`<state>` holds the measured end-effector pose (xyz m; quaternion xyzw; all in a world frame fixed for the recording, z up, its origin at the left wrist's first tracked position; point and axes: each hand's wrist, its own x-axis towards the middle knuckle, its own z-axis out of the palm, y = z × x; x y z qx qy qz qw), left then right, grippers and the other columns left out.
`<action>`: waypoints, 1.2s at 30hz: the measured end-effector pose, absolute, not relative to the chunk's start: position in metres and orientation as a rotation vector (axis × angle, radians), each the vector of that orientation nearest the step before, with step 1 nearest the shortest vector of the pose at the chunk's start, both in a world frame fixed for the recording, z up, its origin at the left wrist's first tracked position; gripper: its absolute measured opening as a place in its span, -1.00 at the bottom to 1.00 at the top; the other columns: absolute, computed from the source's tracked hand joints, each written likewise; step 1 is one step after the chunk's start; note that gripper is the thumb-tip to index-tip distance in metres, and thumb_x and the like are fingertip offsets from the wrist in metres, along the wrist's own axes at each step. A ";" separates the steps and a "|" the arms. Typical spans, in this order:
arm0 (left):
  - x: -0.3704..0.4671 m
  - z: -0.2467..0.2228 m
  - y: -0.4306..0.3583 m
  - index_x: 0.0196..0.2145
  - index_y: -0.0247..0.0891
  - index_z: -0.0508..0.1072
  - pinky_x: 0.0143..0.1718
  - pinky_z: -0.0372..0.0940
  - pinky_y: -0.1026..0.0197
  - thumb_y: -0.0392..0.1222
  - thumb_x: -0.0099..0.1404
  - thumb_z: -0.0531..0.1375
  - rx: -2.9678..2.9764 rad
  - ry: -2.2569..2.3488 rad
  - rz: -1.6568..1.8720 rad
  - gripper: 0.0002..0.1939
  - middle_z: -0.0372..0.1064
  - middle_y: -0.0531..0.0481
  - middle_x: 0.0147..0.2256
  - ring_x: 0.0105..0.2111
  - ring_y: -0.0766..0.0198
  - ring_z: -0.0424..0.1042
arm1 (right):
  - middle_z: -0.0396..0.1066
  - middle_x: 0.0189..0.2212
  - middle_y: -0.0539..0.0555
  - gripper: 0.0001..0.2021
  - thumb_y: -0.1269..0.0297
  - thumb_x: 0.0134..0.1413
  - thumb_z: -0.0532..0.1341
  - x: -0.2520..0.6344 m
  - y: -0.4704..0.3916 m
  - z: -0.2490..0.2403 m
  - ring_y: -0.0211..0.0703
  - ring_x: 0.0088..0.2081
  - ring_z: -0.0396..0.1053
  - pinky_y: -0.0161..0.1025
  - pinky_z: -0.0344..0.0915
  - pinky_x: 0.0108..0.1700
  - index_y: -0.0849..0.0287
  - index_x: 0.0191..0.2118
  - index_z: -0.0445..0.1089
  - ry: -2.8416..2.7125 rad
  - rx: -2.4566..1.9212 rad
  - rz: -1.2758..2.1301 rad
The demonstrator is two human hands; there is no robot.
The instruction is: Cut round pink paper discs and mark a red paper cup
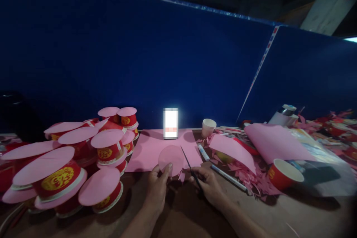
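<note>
My left hand (158, 184) pinches a round pink paper disc (171, 158) at its lower left edge, thumb on top. In my right hand (208, 182) is a pair of dark scissors (189, 163), with the blades pointing up and left beside the disc's right edge. The handles are mostly covered by my fingers. A thin pink paper strip (182, 175) hangs at the disc's lower right. Behind both hands lies a large pink paper sheet (145, 152) on the brown table (178, 215).
At left stand several stacked red paper cups (104, 153) topped with pink discs. A lit screen (171, 123) stands at the back. On the right are a white cup (208, 128), a glue-like tube (203, 152), a pen (230, 178), pink scraps (251, 180) and a red cup (284, 174).
</note>
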<state>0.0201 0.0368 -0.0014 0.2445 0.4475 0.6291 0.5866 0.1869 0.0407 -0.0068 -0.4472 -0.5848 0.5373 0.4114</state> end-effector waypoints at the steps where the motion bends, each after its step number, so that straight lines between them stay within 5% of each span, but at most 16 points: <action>1: 0.020 0.000 0.037 -0.37 -0.33 0.40 -0.53 0.22 0.31 -0.05 -0.09 0.31 0.566 1.051 1.465 -0.64 0.37 0.05 -0.54 -0.59 0.36 0.32 | 0.18 -0.66 -0.10 -0.64 0.14 -0.11 0.26 0.187 0.041 -0.007 -0.41 -0.65 0.09 -0.46 0.06 -0.65 0.23 -0.17 0.40 -1.444 -1.118 1.358; 36: 0.022 -0.006 0.037 -0.39 -0.30 0.42 -0.45 0.19 0.31 -0.12 -0.08 0.31 0.608 0.991 1.475 -0.71 0.33 0.10 -0.57 -0.55 0.37 0.30 | 0.18 -0.61 -0.09 -0.65 0.14 -0.08 0.25 0.187 0.041 -0.009 -0.39 -0.60 0.12 -0.45 0.11 -0.60 0.21 -0.16 0.36 -1.490 -1.081 1.338</action>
